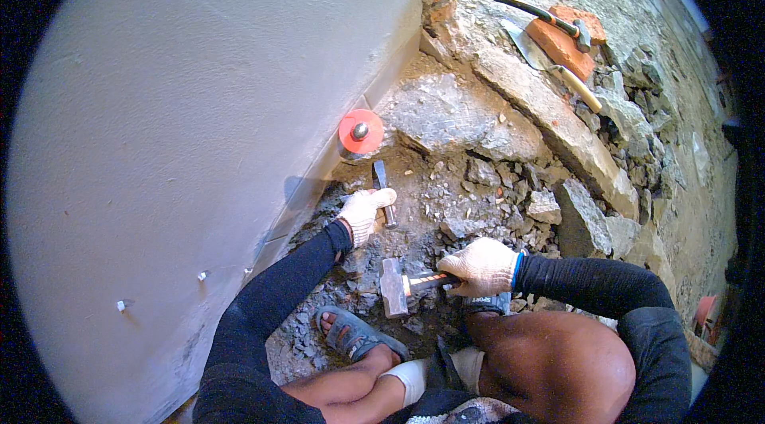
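Note:
My left hand [363, 213], in a pale knitted glove, is closed around a short dark metal chisel [379, 176] over the rubble by the wall. The chisel's flat end points away from me and its other end toward me. My right hand [481, 266], gloved too, grips the dark handle of a club hammer [394, 288]. The hammer's blocky steel head hangs to the left, above the ground near my sandalled foot, apart from the chisel. Just beyond my left hand, a round orange-red guard with a metal knob [360, 131] stands against the wall base.
A plastered wall [199, 89] rises along the left. Broken concrete chunks [582, 217] and a long slab edge [542, 113] lie to the right. Farther back are a second hammer [542, 14] across orange bricks [562, 48] and a trowel [575, 88].

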`<state>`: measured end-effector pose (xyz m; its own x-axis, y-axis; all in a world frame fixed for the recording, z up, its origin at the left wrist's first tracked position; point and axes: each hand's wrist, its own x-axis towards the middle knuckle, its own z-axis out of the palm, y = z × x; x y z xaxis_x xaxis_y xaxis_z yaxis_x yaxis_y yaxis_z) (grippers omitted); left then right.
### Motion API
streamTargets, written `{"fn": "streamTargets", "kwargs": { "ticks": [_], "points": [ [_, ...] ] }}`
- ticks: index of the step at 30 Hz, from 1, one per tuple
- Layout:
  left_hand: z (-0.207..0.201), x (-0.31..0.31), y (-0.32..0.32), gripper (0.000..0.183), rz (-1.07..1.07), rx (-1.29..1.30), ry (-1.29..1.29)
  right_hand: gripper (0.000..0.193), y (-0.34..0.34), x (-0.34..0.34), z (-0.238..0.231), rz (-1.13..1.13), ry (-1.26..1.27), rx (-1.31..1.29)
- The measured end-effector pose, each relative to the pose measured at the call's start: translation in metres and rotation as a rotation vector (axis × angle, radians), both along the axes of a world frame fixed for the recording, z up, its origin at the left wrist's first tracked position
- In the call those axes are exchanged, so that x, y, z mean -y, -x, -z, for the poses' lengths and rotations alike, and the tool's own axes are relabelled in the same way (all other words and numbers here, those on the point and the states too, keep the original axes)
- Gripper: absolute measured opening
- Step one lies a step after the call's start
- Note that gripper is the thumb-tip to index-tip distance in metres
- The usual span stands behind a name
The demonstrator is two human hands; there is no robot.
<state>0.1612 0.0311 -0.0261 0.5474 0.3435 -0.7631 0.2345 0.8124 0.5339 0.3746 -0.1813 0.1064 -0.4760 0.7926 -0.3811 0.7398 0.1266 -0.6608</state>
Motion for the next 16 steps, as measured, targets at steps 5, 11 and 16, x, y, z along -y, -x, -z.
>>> {"fn": "streamTargets", "kwargs": {
  "ticks": [5, 11, 16],
  "points": [
    [0.001, 0.005, -0.004, 0.010, -0.034, -0.004, 0.023, 0.035, -0.007, -0.023, -0.013, -0.080, -0.129, -0.051],
    [0.008, 0.013, -0.008, 0.010, -0.068, 0.035, 0.044, 0.032, -0.011, -0.054, -0.022, -0.113, -0.017, 0.320],
    [0.017, 0.014, -0.007, 0.015, -0.050, -0.015, -0.005, 0.022, -0.021, -0.075, -0.011, -0.355, -0.033, 0.419]
  ]
}}
